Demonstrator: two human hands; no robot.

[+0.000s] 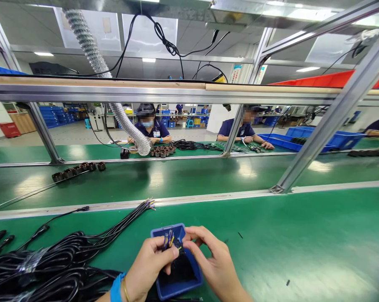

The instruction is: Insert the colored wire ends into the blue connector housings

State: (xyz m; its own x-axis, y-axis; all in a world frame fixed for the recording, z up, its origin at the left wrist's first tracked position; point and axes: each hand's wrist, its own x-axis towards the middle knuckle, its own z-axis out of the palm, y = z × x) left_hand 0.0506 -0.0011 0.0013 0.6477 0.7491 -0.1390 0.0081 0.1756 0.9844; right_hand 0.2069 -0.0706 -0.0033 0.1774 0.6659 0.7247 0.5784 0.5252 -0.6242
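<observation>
My left hand [155, 259], with a blue band at the wrist, is closed around a bunch of thin coloured wire ends [170, 239], yellow, blue and dark, pointing up. Below it is a small blue bin [196, 274] with many small black pieces [180, 270] inside. My right hand [208, 251] is above the bin's right side, thumb and fingertips pinched close to the wire ends. Whatever lies between those fingertips is too small to make out. To the left, black cables [82, 245] lie in tied coils, their stripped ends [151, 204] fanned out at the far end.
Metal frame posts [315, 113] and a rail cross in front of me. Copper-coloured coils [78, 170] sit on the green conveyor [189, 178]. A silver flexible duct [123, 115] hangs down. Two co-workers [154, 128] sit opposite, near blue trays [330, 136]. Small black bits [288, 283] lie at right.
</observation>
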